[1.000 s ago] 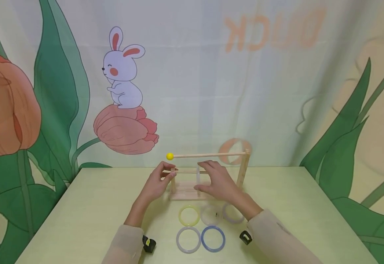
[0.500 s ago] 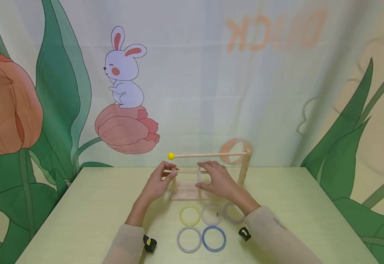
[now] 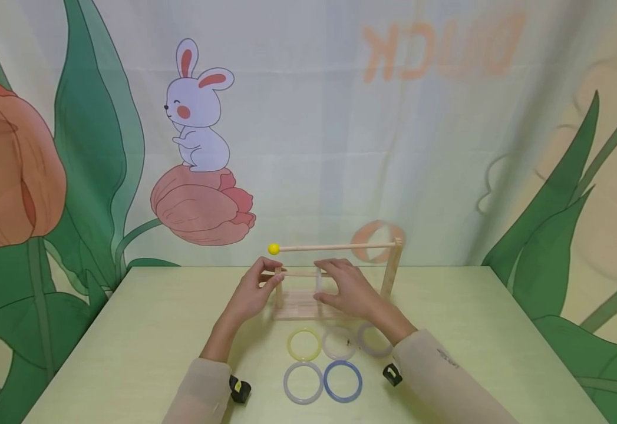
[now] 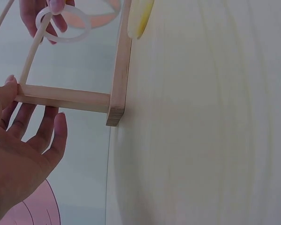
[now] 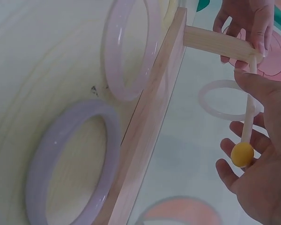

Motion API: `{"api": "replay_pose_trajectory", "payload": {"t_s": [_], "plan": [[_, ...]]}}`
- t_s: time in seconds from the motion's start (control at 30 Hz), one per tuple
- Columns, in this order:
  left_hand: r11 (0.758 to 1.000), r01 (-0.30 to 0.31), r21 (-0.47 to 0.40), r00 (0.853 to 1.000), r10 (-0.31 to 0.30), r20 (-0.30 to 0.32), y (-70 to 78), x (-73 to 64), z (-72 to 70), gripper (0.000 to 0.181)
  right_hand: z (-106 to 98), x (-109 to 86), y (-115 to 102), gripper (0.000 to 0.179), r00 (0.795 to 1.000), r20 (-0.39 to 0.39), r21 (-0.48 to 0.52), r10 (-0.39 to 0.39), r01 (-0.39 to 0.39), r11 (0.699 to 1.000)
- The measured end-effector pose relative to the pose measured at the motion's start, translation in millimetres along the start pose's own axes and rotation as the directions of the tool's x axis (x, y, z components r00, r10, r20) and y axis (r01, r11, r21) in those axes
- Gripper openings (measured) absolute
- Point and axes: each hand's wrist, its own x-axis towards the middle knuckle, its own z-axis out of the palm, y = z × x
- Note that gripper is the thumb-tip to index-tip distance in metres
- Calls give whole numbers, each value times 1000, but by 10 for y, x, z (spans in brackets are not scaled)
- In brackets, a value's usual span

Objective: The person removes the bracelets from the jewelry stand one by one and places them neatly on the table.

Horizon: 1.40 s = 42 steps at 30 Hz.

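A wooden stand [image 3: 300, 314] has a short post [image 4: 65, 97] on the left and a tall post [image 3: 391, 274] on the right. My left hand [image 3: 250, 294] pinches the top of the short post, thumb on one side and fingers on the other. From that post a lower rod [image 5: 247, 124] runs right and ends in a yellow ball [image 5: 242, 154]. A whitish translucent bangle [image 5: 210, 110] encircles this rod partway along. My right hand [image 3: 353, 288] holds the bangle at its edge between thumb and fingers, partly hiding the rod's ball end in the head view.
On the table in front of the stand lie a yellow bangle [image 3: 289, 346], a blue bangle [image 3: 360, 383], and several pale ones, including a purple bangle [image 5: 40, 164]. An upper rod [image 3: 335, 247] with a yellow ball [image 3: 273, 249] reaches left above both hands. A printed curtain [image 3: 308, 147] hangs behind.
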Motion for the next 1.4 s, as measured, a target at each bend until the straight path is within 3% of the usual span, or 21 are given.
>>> {"api": "replay_pose_trajectory", "payload": {"t_s": [0.13, 0.5, 0.77, 0.83, 0.93, 1.1, 1.4], "plan": [[1000, 4, 1, 1000, -4, 16, 115, -26, -25, 25, 0, -8, 5, 72, 1000, 3, 13, 4, -4, 1000], [1000, 4, 14, 1000, -4, -2, -199, 54, 18, 28, 0, -11, -1, 71, 999, 18, 43, 34, -34, 998], [1000, 10, 4, 1000, -10, -3, -184, 47, 17, 27, 15, -17, -6, 72, 999, 13, 31, 36, -36, 999], [1000, 9, 8, 1000, -10, 4, -89, 23, 2, 28, 10, -12, -5, 71, 1000, 6, 19, 30, -30, 999], [1000, 15, 9, 1000, -15, 0, -70, 12, 9, 29, -8, -12, -3, 70, 1000, 3, 4, 21, -21, 1000], [1000, 12, -2, 1000, -12, -13, -188, 35, 32, 28, -56, -30, 8, 70, 1000, -10, -20, 13, -13, 1000], [1000, 21, -1, 1000, -21, -20, -202, 53, 36, 28, -179, -99, 69, 72, 998, -20, 35, 63, -62, 997]]}}
